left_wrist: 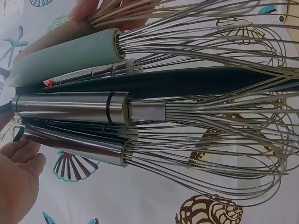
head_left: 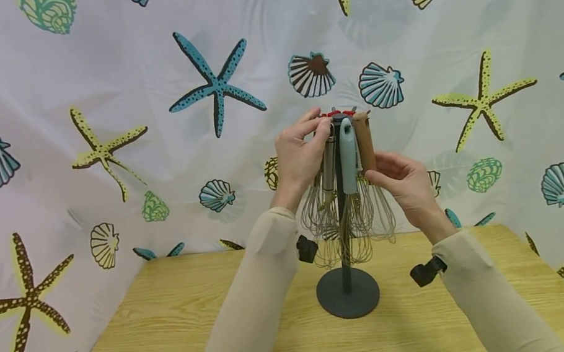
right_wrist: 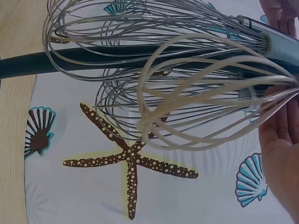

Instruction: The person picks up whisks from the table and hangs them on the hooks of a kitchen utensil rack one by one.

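A dark whisk stand (head_left: 347,281) on a round base carries several hanging whisks. At its top, my left hand (head_left: 300,151) pinches the upper end of a steel-handled whisk (left_wrist: 79,145); the exact contact is partly hidden. Another steel-handled whisk (left_wrist: 70,106) hangs beside it. On the stand's right side, my right hand (head_left: 402,180) holds the lower handle of a brown-handled whisk (head_left: 365,145), thumb in front and fingers behind. Its beige wire loops (right_wrist: 201,107) spread below the handle. Between the hands hangs a whisk with a pale blue-green handle (head_left: 349,155).
The stand rests on a light wooden table (head_left: 172,321). Behind and around the table hangs a white sheet (head_left: 124,53) printed with shells and starfish. A small black device (head_left: 428,270) sits on the right wrist. Red parts (head_left: 334,113) show at the stand's top.
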Demonstrator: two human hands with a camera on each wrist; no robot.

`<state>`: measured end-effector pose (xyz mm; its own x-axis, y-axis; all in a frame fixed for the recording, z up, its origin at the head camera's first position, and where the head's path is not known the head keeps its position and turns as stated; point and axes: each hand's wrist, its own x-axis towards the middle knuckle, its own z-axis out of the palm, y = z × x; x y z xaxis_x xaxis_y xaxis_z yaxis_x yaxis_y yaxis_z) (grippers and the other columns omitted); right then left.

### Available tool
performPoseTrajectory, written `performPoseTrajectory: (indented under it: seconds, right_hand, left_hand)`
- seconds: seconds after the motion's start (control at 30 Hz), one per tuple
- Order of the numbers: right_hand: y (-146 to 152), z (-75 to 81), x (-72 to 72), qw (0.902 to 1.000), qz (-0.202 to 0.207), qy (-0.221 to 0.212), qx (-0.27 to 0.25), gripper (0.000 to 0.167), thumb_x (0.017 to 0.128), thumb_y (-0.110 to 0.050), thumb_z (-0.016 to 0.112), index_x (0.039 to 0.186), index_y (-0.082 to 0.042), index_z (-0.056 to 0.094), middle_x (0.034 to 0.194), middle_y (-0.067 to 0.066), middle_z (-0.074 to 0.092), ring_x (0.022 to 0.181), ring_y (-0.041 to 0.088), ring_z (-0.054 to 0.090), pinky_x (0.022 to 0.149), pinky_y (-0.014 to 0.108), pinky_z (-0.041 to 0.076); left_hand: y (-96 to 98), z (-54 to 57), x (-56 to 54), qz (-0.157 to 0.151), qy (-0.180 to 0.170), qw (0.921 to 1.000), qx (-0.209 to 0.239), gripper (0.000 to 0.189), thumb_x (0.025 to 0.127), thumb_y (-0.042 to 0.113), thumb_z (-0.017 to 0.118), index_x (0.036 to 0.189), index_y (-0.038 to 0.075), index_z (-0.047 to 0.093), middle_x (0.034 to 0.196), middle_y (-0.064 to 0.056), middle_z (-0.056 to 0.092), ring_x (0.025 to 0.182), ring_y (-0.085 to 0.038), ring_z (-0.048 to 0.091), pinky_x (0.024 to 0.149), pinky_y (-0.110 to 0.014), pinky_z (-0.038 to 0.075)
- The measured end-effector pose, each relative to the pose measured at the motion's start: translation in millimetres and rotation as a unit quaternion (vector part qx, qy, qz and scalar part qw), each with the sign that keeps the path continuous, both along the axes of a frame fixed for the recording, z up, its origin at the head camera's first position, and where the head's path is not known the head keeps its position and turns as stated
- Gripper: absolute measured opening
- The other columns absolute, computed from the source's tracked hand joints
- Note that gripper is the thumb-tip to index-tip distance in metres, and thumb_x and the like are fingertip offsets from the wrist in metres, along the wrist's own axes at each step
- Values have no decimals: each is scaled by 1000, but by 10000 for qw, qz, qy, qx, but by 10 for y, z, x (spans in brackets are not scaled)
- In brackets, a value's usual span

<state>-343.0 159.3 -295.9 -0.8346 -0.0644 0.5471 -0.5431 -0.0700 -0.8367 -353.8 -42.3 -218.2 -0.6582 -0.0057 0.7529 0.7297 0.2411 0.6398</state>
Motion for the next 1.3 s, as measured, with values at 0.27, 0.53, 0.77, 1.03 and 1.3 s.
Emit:
performPoseTrajectory:
  seconds: [0.27, 0.53, 0.77, 1.03, 1.3]
  right_hand:
    - [7, 4, 10, 10000, -22, 24, 2, 39, 89, -9, 72, 127, -5, 64, 105, -12, 71, 99, 7, 67, 86, 22, 55]
    - [3, 8, 22, 10000, 49, 23, 39, 39, 89, -8, 72, 127, -4, 63, 104, -12, 71, 98, 7, 67, 88, 24, 55]
    - [-6, 2, 25, 9999, 10, 14, 115, 41, 89, -9, 72, 128, -3, 63, 103, -13, 71, 98, 7, 67, 88, 23, 54]
    - [-16, -20, 23, 10000, 27, -38, 84, 38, 89, -11, 73, 125, -7, 65, 103, -12, 72, 100, 7, 67, 89, 23, 54]
    - [-20, -33, 30, 10000, -2, 0, 73, 38, 88, -12, 74, 125, -6, 65, 104, -12, 72, 99, 7, 67, 89, 23, 54]
  left_hand:
    - [-15, 31, -30, -72, -15, 9998, -180, 27, 98, 25, 59, 109, 8, 77, 134, -3, 63, 130, -16, 56, 104, -31, 48]
    - [-31, 40, -47, -187, -54, 9994, -269, 28, 99, 23, 56, 110, 8, 76, 136, -4, 62, 131, -17, 54, 106, -33, 46]
    - [-61, 43, -77, -415, -56, 9987, -276, 28, 100, 22, 55, 111, 7, 76, 136, -7, 61, 132, -16, 53, 105, -32, 48]
    - [-80, -2, -56, -464, -171, 9983, -310, 29, 99, 31, 58, 111, 12, 76, 138, -3, 60, 133, -11, 51, 109, -34, 43]
    - [-80, -50, -30, -516, -293, 9976, -346, 34, 99, 37, 58, 122, 15, 71, 141, 2, 58, 136, -8, 47, 111, -30, 41]
